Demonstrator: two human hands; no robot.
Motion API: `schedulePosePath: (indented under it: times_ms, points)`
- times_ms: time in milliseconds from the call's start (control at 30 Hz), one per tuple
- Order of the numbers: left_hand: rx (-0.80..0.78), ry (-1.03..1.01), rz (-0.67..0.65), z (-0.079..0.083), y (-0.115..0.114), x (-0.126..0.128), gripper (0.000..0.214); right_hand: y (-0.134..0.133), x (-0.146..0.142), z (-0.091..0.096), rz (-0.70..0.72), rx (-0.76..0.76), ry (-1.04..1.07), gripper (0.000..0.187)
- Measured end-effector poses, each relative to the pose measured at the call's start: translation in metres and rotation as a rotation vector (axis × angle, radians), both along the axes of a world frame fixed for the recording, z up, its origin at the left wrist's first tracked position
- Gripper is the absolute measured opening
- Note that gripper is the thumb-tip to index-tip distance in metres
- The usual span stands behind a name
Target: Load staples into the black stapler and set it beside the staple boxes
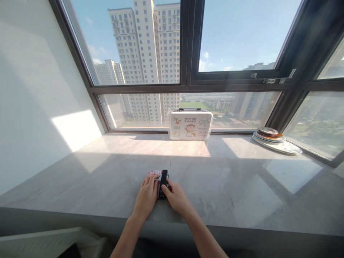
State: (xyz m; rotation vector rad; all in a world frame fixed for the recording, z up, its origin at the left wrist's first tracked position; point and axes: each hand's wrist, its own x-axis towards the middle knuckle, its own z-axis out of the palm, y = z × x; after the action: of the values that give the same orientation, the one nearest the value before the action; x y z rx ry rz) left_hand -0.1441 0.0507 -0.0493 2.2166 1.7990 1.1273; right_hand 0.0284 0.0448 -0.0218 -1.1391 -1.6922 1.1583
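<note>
Near the front of the grey stone sill, my right hand [174, 194] is closed on a long black stapler-like tool [163, 183], its thumb lying over the near part of the top. The tool points away from me, and whether it is a stapler or a hole punch I cannot tell. My left hand [147, 193] is closed over a small red-and-white printed card or packet [156, 172] along the tool's left side. Most of that card is under the fingers. Where it meets the tool is hidden.
A white printed carry case [190, 126] with a dark handle stands against the window at the back. Several stacked plates or round dishes [268, 136] sit at the far right. The grey sill [215, 186] ends at a front edge; a white wall [40, 107] closes the left.
</note>
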Motion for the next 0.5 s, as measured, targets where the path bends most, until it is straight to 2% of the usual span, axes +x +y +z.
schedulePosePath:
  times_ms: [200,333,433,500]
  points:
    - [0.033,-0.021,0.005,0.008,0.004,-0.010,0.030,-0.001,-0.012,0.001,-0.041,0.012,-0.010,0.044]
    - [0.105,-0.086,0.098,0.026,-0.012,-0.005,0.032,-0.005,-0.002,-0.006,-0.123,0.005,-0.018,0.055]
    - [0.206,-0.157,0.191,0.041,-0.036,0.026,0.032,-0.007,0.028,-0.014,-0.297,0.006,-0.009,0.058]
    - [0.149,-0.081,0.032,0.046,-0.046,0.062,0.034,-0.008,0.060,-0.017,-0.373,0.080,-0.055,0.053]
